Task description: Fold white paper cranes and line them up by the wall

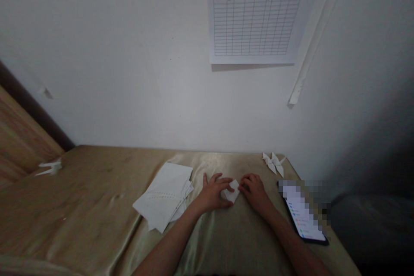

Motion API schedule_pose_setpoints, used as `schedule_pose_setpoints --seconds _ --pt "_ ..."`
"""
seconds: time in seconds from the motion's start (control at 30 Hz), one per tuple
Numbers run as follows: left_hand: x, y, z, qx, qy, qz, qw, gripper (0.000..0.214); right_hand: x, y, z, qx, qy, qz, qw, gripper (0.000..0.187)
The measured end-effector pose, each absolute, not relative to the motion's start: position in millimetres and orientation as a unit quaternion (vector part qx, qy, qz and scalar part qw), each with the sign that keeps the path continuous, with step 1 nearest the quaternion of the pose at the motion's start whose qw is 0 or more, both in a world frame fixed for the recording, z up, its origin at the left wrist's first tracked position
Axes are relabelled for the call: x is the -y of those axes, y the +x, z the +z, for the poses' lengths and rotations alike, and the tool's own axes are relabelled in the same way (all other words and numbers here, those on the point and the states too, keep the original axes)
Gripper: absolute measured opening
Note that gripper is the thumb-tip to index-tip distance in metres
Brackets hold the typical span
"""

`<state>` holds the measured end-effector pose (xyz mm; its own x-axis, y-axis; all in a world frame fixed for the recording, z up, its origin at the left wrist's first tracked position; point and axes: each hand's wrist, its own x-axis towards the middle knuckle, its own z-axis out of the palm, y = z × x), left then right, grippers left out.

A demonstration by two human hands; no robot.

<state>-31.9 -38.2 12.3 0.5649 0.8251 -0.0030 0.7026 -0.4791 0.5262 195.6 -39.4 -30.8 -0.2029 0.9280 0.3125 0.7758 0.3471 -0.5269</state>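
Note:
A small folded piece of white paper lies on the cloth-covered table between my two hands. My left hand reaches in from the left, with its thumb and index finger gripping the paper and the other fingers spread. At the paper's right corner, the bent fingertips of my right hand pinch the edge. The fingertips of my right hand partly hide one another. To the left of my left forearm is a loose stack of white paper sheets, some with dotted printed lines.
Folded white paper figures sit at the table's back right corner. A lit phone lies along the right edge. White scraps are at the far left. A printed table sheet hangs on the wall behind the shiny tan cloth.

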Motion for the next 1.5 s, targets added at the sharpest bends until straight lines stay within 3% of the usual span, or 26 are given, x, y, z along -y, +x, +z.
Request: schedule_pose_setpoints --seconds 0.53,1.5 --pt "38.0 -31.7 10.6 -0.455 0.844 0.140 0.246 0.035 44.6 189.6 -23.5 0.758 -0.562 0.110 0.311 0.008" --pt "39.0 -27.6 1.8 -0.468 0.840 0.150 0.231 0.050 47.6 183.9 -16.4 0.767 -0.571 0.076 0.283 0.008"
